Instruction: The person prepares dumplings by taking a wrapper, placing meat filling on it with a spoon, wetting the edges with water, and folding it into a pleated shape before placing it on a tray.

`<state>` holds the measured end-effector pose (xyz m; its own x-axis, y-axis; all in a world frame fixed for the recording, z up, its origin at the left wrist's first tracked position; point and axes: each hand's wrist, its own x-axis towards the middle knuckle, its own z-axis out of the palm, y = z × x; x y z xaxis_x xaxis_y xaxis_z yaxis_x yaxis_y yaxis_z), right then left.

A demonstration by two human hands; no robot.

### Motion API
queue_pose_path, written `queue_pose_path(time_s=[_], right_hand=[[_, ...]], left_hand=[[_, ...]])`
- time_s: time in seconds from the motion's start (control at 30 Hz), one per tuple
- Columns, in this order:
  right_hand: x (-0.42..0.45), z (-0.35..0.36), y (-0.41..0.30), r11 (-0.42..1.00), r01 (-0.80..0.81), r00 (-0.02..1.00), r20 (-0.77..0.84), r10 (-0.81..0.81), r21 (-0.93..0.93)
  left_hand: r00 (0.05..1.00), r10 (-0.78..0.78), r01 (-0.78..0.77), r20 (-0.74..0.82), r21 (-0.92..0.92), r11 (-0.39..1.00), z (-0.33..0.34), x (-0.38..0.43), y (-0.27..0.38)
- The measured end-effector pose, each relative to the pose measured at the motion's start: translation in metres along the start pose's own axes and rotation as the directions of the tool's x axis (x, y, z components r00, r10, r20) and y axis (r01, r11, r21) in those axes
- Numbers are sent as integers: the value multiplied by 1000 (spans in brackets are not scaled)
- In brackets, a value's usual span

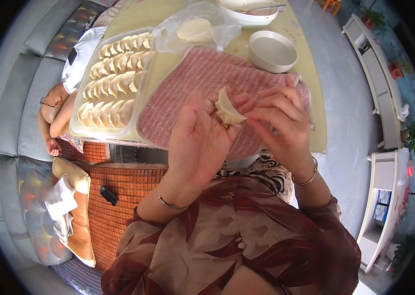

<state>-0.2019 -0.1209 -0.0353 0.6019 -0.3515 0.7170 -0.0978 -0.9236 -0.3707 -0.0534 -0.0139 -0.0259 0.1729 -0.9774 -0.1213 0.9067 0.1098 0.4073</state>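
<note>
A folded, pleated dumpling [227, 108] rests against the fingers of my left hand [202, 136], whose palm faces up. My right hand [283, 120] pinches the dumpling's right tip between thumb and forefinger. Both hands are above a red-and-white striped cloth [167, 103] on the table. Left of the cloth, a clear plastic tray [139, 107] holds several rows of dumplings [115, 84]. Round dough wrappers [194, 30] lie in a clear plastic bag [167, 35] beyond the cloth. Whether the dumpling's edge is sealed all along cannot be told.
A white bowl [273, 51] stands at the cloth's far right corner. Behind it is a larger white bowl [248, 18] with a metal utensil and some filling. Another person [54, 105] reclines on the grey sofa [32, 107] left of the table [312, 107].
</note>
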Motion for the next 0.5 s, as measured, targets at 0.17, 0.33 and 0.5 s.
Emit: queue_pose_path(time_s=[0.17, 0.33, 0.5], right_hand=[[-2, -1, 3, 1000, -2, 1000, 12, 2, -3], [9, -3, -10, 993, -89, 996, 37, 87, 73], [34, -20, -14, 982, 174, 940, 285, -189, 78]], left_hand=[[1000, -25, 25, -15, -21, 999, 3, 3, 0], [999, 24, -25, 29, 39, 999, -4, -4, 3], [997, -58, 53, 59, 77, 996, -18, -5, -2]])
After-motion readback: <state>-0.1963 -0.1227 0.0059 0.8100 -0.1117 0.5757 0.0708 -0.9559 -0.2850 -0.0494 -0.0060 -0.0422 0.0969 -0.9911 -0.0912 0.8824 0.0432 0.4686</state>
